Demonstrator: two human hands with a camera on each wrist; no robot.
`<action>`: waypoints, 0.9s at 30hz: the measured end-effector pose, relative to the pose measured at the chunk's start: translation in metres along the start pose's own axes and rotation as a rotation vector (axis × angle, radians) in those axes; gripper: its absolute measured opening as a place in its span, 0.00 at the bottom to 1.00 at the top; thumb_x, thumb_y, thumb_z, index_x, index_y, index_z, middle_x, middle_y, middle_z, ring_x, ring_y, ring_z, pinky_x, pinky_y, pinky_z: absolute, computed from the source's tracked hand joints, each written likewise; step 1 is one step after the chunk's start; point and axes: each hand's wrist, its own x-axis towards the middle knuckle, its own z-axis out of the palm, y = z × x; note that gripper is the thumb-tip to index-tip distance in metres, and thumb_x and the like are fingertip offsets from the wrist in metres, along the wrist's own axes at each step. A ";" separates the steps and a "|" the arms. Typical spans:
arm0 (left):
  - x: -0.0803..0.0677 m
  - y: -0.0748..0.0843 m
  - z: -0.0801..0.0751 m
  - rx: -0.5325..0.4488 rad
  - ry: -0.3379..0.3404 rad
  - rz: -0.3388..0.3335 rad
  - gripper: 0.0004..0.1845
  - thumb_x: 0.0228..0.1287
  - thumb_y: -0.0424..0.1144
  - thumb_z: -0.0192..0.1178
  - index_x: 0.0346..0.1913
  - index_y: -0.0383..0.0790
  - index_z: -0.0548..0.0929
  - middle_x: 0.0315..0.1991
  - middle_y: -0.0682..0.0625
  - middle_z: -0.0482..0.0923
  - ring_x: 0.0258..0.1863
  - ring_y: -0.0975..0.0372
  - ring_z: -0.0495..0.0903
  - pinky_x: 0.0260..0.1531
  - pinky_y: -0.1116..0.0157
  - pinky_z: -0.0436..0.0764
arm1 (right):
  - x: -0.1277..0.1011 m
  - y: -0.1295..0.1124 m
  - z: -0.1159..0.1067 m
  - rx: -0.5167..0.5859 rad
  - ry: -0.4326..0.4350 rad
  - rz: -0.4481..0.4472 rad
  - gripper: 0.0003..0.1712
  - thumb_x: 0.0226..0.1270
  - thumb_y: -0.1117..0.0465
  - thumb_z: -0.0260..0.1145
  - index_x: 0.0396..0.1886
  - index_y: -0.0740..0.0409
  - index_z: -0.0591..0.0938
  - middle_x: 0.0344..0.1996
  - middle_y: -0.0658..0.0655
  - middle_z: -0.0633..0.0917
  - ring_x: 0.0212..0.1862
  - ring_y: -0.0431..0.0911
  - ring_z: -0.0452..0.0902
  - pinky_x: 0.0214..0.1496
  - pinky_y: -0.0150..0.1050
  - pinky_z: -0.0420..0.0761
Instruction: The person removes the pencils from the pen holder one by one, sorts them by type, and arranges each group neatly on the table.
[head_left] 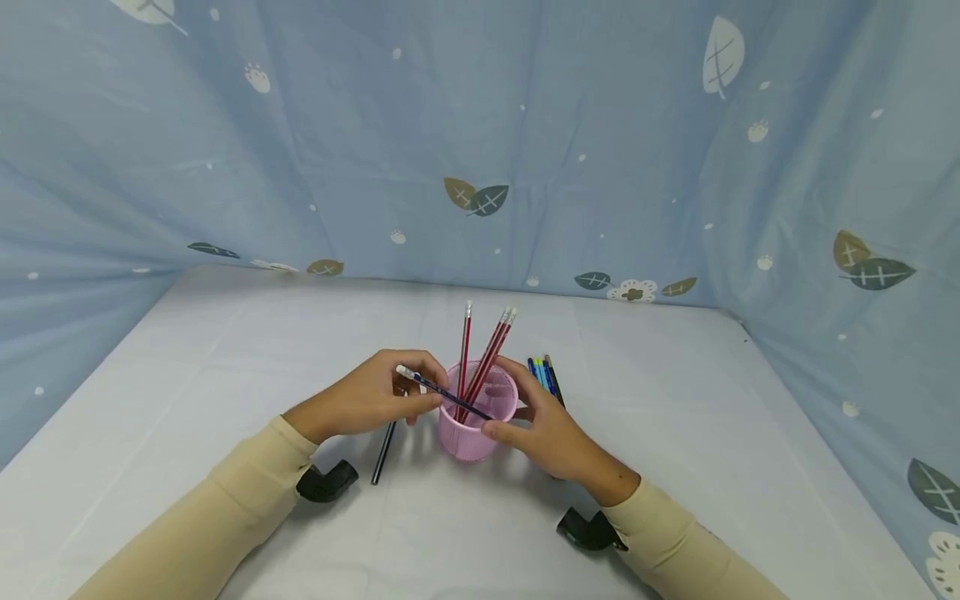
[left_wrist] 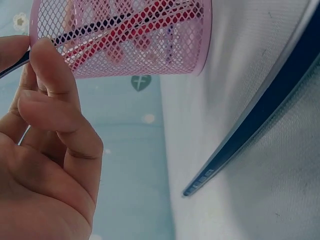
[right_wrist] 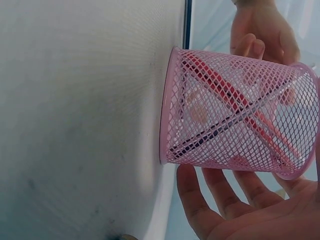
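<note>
"What's the left hand (head_left: 367, 396) doing?"
"It's pinching a dark pencil (head_left: 450, 396) that's slanting into the cup (head_left: 468, 443) between both hands."
"And the right hand (head_left: 553, 437)?"
"It's gripping the cup with curving fingers."

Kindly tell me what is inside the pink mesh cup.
Three red pencils lean inside the pink mesh cup, and a dark pencil, pinched by the left hand, slants in. Its mesh partly covers them; their lower tips are unclear.

The white table (head_left: 247, 342) bears a pink cup (head_left: 467, 442) and loose pencils (head_left: 383, 454).
</note>
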 end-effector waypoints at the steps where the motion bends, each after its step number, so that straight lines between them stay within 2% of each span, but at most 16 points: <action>1: 0.000 0.001 0.000 0.003 0.003 -0.006 0.07 0.68 0.38 0.65 0.46 0.45 0.82 0.44 0.47 0.81 0.26 0.56 0.81 0.28 0.58 0.85 | 0.000 0.000 0.000 -0.002 -0.001 0.000 0.47 0.66 0.55 0.71 0.79 0.44 0.55 0.74 0.56 0.65 0.69 0.54 0.70 0.65 0.56 0.78; 7: -0.001 0.002 -0.002 0.050 0.032 -0.039 0.07 0.69 0.39 0.63 0.47 0.47 0.84 0.38 0.49 0.83 0.19 0.63 0.75 0.21 0.68 0.77 | 0.001 0.000 0.000 -0.003 -0.012 -0.021 0.47 0.67 0.54 0.71 0.79 0.45 0.55 0.74 0.56 0.65 0.70 0.54 0.69 0.65 0.56 0.77; 10: 0.000 0.004 -0.003 0.059 0.046 -0.049 0.07 0.70 0.39 0.62 0.47 0.46 0.85 0.40 0.51 0.83 0.19 0.62 0.74 0.20 0.69 0.74 | 0.001 0.000 0.000 -0.007 -0.004 -0.019 0.47 0.66 0.54 0.71 0.79 0.44 0.55 0.74 0.55 0.65 0.70 0.53 0.68 0.65 0.55 0.78; 13: 0.000 0.006 -0.004 0.027 0.060 -0.057 0.08 0.71 0.40 0.61 0.48 0.44 0.85 0.41 0.50 0.82 0.19 0.61 0.72 0.19 0.70 0.72 | 0.001 0.000 0.000 -0.009 0.007 -0.010 0.48 0.66 0.56 0.71 0.79 0.43 0.55 0.74 0.55 0.65 0.70 0.53 0.69 0.65 0.55 0.78; 17: 0.000 0.007 -0.005 -0.053 0.074 -0.072 0.12 0.71 0.41 0.61 0.51 0.39 0.84 0.39 0.44 0.80 0.18 0.64 0.69 0.20 0.69 0.72 | 0.001 0.001 0.000 -0.002 0.010 -0.008 0.48 0.66 0.57 0.71 0.79 0.43 0.55 0.74 0.55 0.64 0.69 0.54 0.70 0.65 0.54 0.78; 20: 0.000 0.007 -0.006 -0.094 0.082 -0.090 0.14 0.72 0.42 0.61 0.53 0.38 0.83 0.33 0.42 0.77 0.19 0.64 0.70 0.20 0.69 0.72 | 0.001 0.001 0.000 0.003 0.005 -0.016 0.47 0.66 0.54 0.71 0.79 0.44 0.55 0.74 0.56 0.65 0.69 0.54 0.70 0.64 0.54 0.78; 23: -0.001 0.007 -0.006 -0.111 0.084 -0.096 0.15 0.73 0.43 0.59 0.55 0.39 0.81 0.28 0.43 0.76 0.20 0.59 0.73 0.19 0.68 0.73 | 0.000 0.001 0.000 0.001 0.004 -0.018 0.47 0.66 0.52 0.71 0.79 0.44 0.56 0.74 0.56 0.65 0.69 0.54 0.69 0.64 0.54 0.78; 25: -0.001 0.007 -0.005 -0.108 0.084 -0.090 0.15 0.75 0.44 0.56 0.56 0.40 0.80 0.33 0.44 0.79 0.22 0.56 0.77 0.18 0.68 0.74 | 0.000 0.001 0.000 -0.006 0.005 -0.017 0.47 0.66 0.53 0.71 0.79 0.44 0.56 0.74 0.56 0.65 0.70 0.54 0.69 0.64 0.54 0.79; 27: -0.001 0.007 -0.005 -0.108 0.081 -0.077 0.15 0.77 0.44 0.54 0.57 0.40 0.78 0.42 0.45 0.80 0.24 0.55 0.80 0.19 0.66 0.77 | 0.000 0.002 0.000 -0.009 0.006 -0.018 0.47 0.66 0.54 0.71 0.79 0.44 0.56 0.73 0.56 0.66 0.69 0.54 0.69 0.64 0.54 0.79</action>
